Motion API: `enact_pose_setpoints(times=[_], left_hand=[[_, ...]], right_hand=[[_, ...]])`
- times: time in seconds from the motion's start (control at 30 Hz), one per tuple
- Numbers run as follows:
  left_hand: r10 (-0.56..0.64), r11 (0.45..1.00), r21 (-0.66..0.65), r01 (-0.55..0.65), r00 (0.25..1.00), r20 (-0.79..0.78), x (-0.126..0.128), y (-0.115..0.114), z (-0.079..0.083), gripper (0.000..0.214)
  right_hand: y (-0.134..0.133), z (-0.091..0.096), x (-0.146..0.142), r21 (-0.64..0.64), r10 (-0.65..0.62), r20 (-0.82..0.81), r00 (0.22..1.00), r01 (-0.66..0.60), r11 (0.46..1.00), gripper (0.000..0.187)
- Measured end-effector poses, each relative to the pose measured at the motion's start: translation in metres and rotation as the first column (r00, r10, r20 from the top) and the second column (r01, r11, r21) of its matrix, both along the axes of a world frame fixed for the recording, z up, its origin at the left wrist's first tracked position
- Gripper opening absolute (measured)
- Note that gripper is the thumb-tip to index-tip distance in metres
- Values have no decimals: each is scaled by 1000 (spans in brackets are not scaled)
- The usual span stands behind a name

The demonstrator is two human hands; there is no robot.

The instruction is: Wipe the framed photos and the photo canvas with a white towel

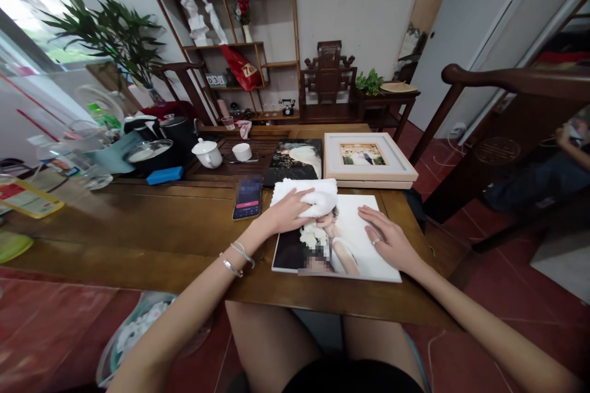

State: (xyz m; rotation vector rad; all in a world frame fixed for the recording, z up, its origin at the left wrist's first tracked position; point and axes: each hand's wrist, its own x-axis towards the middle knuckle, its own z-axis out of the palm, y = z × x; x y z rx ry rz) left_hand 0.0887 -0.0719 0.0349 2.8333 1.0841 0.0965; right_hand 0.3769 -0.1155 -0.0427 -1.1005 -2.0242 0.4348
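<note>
A large wedding photo print [369, 245] lies flat on the wooden table [184, 239] in front of me. My left hand [291, 209] grips a white cloth [319, 196] over the print's upper left part, hiding that corner. On the print's right side rests my right hand [387, 236], flat with its fingers stretched out; it holds nothing. Left of the cloth lies a phone [247, 198] with its screen lit. Just behind the cloth are a dark photo print [288, 163] and a framed photo [332, 163] with a pale frame.
A white lidded cup [207, 153], a small white cup [242, 151] and a blue block [165, 175] stand on the left half. Further left are a dark kettle [179, 130] and bottles. A wooden chair [488, 135] stands close on the right. A waste bin [138, 331] is below.
</note>
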Motion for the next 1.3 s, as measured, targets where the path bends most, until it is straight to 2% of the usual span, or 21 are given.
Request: enact_pose_setpoints(times=[0.07,0.13,0.23,0.33,0.4,0.5,0.63,0.73,0.83,0.9,0.97,1.07,1.2,1.3], left_hand=[[-10,1000,7,10,1000,1,-3,-6,1,29],[-21,1000,-9,21,1000,-7,-1,-23,3,28],[-77,996,-40,76,997,-28,5,-63,4,26],[-194,980,-60,191,980,-46,11,-103,4,24],[-259,964,-77,255,965,-46,12,-119,5,20],[-273,958,-98,269,962,-29,8,-115,8,21],[-124,991,-55,122,992,-30,-5,-63,7,24],[18,1000,10,-18,999,36,-14,-21,1,28],[86,996,6,-87,991,104,-19,-2,-4,32],[73,997,2,-74,990,122,-21,-6,-5,31],[20,1000,8,-21,993,117,-20,-23,-6,27],[-116,993,-12,117,990,78,-12,-64,-4,19],[-311,949,-46,312,950,31,8,-116,-6,17],[-315,948,-32,315,949,2,16,-124,-6,22]], right_hand=[[0,0,0,-4,-3,-6,1000,3,1000,35],[0,0,0,-8,-5,-10,1000,5,1000,35],[0,0,-1,-15,-12,-10,1000,12,1000,36],[-1,0,-1,-22,-16,2,1000,17,1000,36],[-1,1,-1,-24,-13,9,1000,14,1000,36],[-1,1,-1,-21,-5,8,1000,5,1000,36],[0,1,-1,-8,-3,-1,1000,3,1000,35],[0,0,0,1,-1,-6,1000,1,1000,35],[-1,0,0,-2,-8,-6,1000,8,1000,35],[-1,0,0,-5,-11,0,1000,11,1000,35],[0,0,0,-6,-5,9,1000,6,1000,35],[0,-1,0,-13,0,20,1000,1,1000,36],[-1,-1,0,-31,-20,37,999,21,999,36],[-1,0,0,-33,-19,35,999,21,999,37]])
